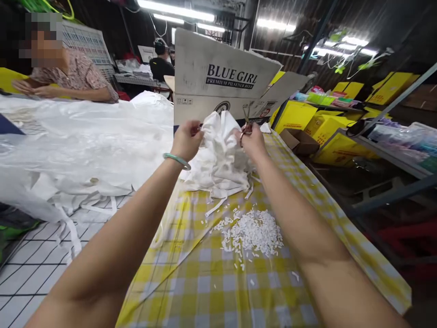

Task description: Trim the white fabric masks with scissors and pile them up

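Note:
My left hand, below which a pale green bangle circles the wrist, pinches the left side of a white cloth piece. The cloth hangs bunched between both hands, its lower end on the table with narrow strips trailing off. In my right hand is a pair of scissors, blades pointing up, the handle around the fingers. The right fingertips also touch the cloth's upper right edge. Nearer to me lies a heap of small white clippings.
A yellow checked cloth covers the table. Behind my hands stands an open beer carton. White fabric is piled to the left, where another person sits. Yellow bags and a metal rack stand right.

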Motion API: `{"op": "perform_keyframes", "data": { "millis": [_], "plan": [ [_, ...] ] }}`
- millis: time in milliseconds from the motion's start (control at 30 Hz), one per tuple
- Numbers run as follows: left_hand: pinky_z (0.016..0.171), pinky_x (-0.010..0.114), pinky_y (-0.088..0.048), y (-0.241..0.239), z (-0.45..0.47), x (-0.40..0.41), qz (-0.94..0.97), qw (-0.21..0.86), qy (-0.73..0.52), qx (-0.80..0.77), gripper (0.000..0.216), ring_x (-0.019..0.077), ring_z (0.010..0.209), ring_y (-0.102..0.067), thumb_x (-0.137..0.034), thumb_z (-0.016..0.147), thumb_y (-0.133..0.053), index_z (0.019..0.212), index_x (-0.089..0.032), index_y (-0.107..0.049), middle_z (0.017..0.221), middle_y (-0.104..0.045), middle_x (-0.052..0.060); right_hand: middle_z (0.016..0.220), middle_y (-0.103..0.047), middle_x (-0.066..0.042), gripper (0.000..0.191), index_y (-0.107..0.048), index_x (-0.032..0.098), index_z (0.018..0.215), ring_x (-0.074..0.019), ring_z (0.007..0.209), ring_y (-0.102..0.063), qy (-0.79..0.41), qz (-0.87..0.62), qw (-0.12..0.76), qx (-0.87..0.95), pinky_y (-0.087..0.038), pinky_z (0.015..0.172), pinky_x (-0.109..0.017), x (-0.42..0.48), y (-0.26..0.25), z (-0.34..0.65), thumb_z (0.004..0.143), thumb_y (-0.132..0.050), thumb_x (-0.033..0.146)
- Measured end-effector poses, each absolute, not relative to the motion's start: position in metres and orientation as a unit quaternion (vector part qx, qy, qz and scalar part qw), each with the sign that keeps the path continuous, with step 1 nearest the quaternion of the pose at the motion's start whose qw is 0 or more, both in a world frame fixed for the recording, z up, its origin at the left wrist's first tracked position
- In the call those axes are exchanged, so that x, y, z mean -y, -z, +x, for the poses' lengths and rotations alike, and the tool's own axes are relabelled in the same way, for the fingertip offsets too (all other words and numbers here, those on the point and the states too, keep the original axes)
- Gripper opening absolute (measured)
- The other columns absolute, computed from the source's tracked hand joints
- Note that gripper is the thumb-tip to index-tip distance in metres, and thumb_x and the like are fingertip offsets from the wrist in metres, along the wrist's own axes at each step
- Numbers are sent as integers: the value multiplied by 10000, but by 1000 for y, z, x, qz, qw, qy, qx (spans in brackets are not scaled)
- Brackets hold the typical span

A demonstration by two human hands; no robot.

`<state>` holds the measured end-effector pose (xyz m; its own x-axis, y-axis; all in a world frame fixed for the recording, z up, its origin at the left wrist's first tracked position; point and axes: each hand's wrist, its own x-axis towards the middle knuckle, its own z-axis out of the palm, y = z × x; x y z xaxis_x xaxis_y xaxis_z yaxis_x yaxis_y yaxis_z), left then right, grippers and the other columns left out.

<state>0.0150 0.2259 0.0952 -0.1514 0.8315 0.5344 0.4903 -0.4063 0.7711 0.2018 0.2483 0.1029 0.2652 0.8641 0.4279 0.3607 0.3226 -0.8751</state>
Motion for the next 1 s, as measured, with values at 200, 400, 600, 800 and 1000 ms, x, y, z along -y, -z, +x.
{"op": "perform_keyframes", "data": {
  "millis": [200,400,600,800,1000],
  "plan": [
    [909,352,-527,13,-1,-122,692,143,-454,-542,254,203,1020,-634,-181,786,-651,1039,-194,-641,1071,-669,71,782,-546,18,308,-508,217,837,-144,685,-492,-228,-568,505,609,-429,713,-307,-203,-26,228,723,-725,403],
    [1004,596,-357,60,-120,-61,530,13,-401,-747,165,365,1158,-472,-229,823,-562,968,-151,-569,1075,-548,152,848,-631,-32,394,-563,216,914,-197,750,-576,-317,-567,308,695,-451,700,-324,-120,28,206,740,-719,534],
    [925,549,-364,64,-197,-82,493,12,-340,-801,105,361,1048,-495,-209,738,-615,670,-177,-542,828,-572,93,862,-625,-29,347,-553,218,917,-188,786,-584,-339,-420,272,797,-459,729,-301,-85,17,135,739,-759,434],
    [910,486,-404,52,-148,-34,535,-4,-394,-747,91,284,986,-525,-185,816,-528,726,-195,-523,944,-615,99,812,-583,2,361,-552,200,861,-128,687,-514,-573,-396,232,680,-444,668,-269,-57,27,86,719,-773,447],
    [714,279,-505,39,-56,50,607,119,-477,-624,126,161,793,-598,-115,873,-470,799,-216,-480,833,-609,34,744,-551,34,392,-479,202,808,-94,613,-513,-774,-361,239,463,-446,612,-237,-39,30,60,687,-767,440]
  ]
}}
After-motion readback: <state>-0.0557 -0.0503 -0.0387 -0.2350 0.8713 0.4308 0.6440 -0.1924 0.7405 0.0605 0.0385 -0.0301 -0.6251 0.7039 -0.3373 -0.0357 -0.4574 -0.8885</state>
